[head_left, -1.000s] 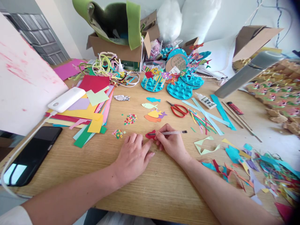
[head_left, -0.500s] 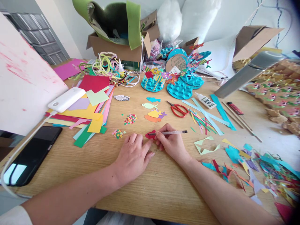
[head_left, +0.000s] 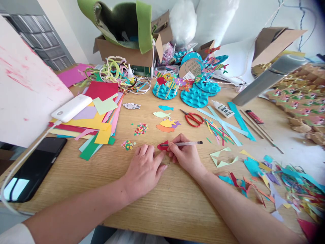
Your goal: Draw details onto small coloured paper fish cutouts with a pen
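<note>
- My forearms reach over the near edge of a wood-grained table point(head_left: 157, 210); a pale wall point(head_left: 256, 13) rises behind its far edge, where a cardboard box point(head_left: 122, 56) stands.
- One red paper piece point(head_left: 161, 146) lies mid-surface, partly hidden by my right hand point(head_left: 187, 153).
- That hand's thumb and fingers pinch one pen point(head_left: 190, 143), its tip on the red paper.
- My left hand point(head_left: 146, 167) lies palm down, fingers loosely spread — index tip right by the red paper, touching or not, I can't tell.
- Toward the far edge: five paper fish point(head_left: 166, 108) — blue, pale green, yellow, orange, purple — and one pair of scissors point(head_left: 194, 124).
- One phone point(head_left: 38, 166) lies by the left edge.
</note>
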`<action>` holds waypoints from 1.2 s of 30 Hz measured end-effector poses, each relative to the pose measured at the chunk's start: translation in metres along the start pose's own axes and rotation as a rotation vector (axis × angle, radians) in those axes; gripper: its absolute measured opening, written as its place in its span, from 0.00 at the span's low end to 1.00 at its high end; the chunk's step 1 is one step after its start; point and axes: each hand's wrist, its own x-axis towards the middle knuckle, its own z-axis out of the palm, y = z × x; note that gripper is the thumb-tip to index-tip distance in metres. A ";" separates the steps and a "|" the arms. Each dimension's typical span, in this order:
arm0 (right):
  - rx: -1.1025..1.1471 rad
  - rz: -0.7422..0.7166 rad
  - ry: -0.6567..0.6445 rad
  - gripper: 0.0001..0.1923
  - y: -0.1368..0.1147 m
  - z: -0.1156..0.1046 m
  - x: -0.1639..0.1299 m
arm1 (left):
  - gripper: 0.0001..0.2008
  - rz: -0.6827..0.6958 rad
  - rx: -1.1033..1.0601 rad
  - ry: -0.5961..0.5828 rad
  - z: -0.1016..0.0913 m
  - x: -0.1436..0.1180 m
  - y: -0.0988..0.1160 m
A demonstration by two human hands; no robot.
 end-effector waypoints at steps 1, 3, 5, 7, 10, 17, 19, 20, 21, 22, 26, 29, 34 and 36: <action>0.002 0.000 0.000 0.15 0.000 0.000 0.000 | 0.19 0.000 -0.001 -0.002 0.000 0.000 0.000; 0.002 -0.001 -0.002 0.15 0.000 0.000 0.000 | 0.19 -0.001 -0.005 -0.002 0.000 0.000 0.000; -0.001 0.000 -0.003 0.15 0.000 0.000 0.000 | 0.19 -0.003 -0.007 -0.001 0.000 0.000 0.000; -0.004 0.002 -0.001 0.15 0.000 0.001 0.000 | 0.19 -0.002 -0.007 -0.003 0.000 0.000 -0.001; -0.009 0.002 0.000 0.15 -0.001 0.000 0.000 | 0.19 0.000 -0.007 -0.003 0.000 0.000 -0.001; -0.013 0.004 0.009 0.14 -0.001 0.000 0.000 | 0.19 -0.001 -0.003 -0.001 0.001 0.000 -0.001; -0.009 0.004 0.012 0.15 -0.001 0.000 -0.001 | 0.19 0.000 0.000 0.003 0.001 0.001 -0.001; -0.008 0.004 0.013 0.15 -0.001 0.000 -0.001 | 0.19 0.001 0.000 0.003 0.001 0.001 -0.001; -0.009 0.004 0.013 0.15 -0.001 0.000 0.000 | 0.19 0.001 0.000 0.003 0.001 0.001 -0.001; -0.010 0.003 0.013 0.15 -0.001 -0.001 0.000 | 0.19 0.001 -0.002 0.002 0.001 0.001 0.000; -0.022 0.008 0.023 0.15 -0.001 -0.001 0.000 | 0.19 -0.001 -0.004 -0.004 0.000 0.000 0.000; -0.027 0.004 0.030 0.14 -0.001 -0.001 0.000 | 0.19 -0.001 -0.006 -0.011 0.000 -0.001 0.000; -0.034 -0.008 0.028 0.13 0.000 -0.001 0.000 | 0.19 -0.001 -0.008 -0.014 0.001 -0.001 0.000; -0.036 -0.010 0.030 0.12 -0.001 -0.001 0.000 | 0.19 -0.001 -0.009 -0.013 0.001 -0.001 0.000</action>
